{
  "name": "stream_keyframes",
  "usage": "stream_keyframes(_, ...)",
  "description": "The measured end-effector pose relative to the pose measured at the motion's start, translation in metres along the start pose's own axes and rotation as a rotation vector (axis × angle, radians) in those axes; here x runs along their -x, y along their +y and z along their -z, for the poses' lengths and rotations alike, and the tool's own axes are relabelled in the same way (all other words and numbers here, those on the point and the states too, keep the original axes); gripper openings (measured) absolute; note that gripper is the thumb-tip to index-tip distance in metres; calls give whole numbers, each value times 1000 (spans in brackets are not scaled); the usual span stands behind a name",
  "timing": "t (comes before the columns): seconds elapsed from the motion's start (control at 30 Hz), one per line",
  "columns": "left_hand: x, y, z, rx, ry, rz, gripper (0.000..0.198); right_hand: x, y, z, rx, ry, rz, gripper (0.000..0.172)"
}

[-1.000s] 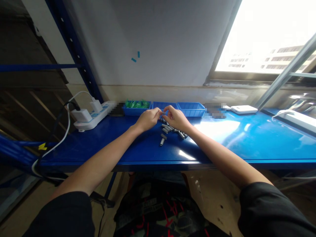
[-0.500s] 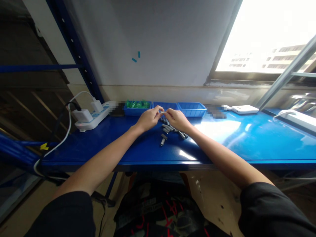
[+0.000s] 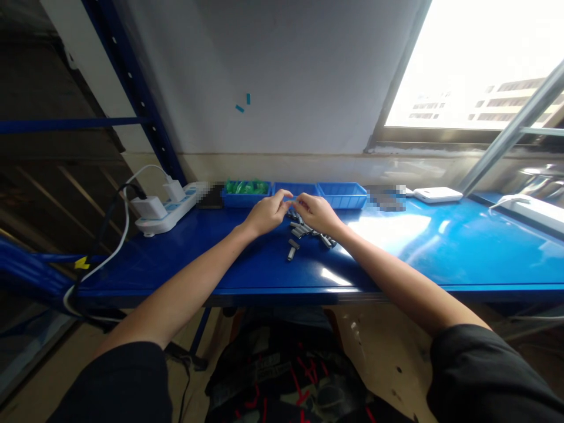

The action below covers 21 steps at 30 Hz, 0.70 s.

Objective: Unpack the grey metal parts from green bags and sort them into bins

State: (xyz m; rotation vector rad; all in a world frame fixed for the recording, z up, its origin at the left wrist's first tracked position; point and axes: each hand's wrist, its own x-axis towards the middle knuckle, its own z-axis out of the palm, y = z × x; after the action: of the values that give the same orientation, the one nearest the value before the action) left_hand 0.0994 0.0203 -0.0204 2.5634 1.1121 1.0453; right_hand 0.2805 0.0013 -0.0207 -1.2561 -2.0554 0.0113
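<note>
My left hand point(image 3: 267, 214) and my right hand point(image 3: 319, 214) meet fingertip to fingertip above the desk. Both are closed in a pinch. Whatever lies between the fingers is too small and too covered to name. Below and behind my right hand spreads a pile of short, shiny metal pieces point(image 3: 299, 230), partly hidden by that hand. Two more such pieces lie a little nearer to me, one of them a silvery metal piece point(image 3: 291, 254).
Along the wall stand a blue bin point(image 3: 247, 200) with green pieces, a middle blue bin point(image 3: 296, 187) and a right blue bin point(image 3: 342, 201). A power strip point(image 3: 154, 225) with plugs sits at left. A white flat device point(image 3: 437, 195) lies at right.
A small pale piece that showed between my fingertips is now hardly visible. The hands have barely moved, and the metal pieces on the desk lie as before.
</note>
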Motion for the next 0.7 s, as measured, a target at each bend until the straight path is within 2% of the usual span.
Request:
stream_keyframes(0.2,0,1,0,12,25,-35,27,0,-3,2,-20,-7,-9,32)
stream_keyframes(0.33,-1,1,1,-4,14,7,29,1,-1,0,-58,16,9,20)
stream_keyframes(0.43,-1,1,3,-18,6,19,32,1,0,-1,-70,18,37,25)
stream_keyframes(0.57,-1,1,3,-54,-6,26,38,1,1,0,-51,19,48,20)
stream_keyframes(0.7,-1,1,1,-18,12,6,31,1,1,0,-11,19,19,24)
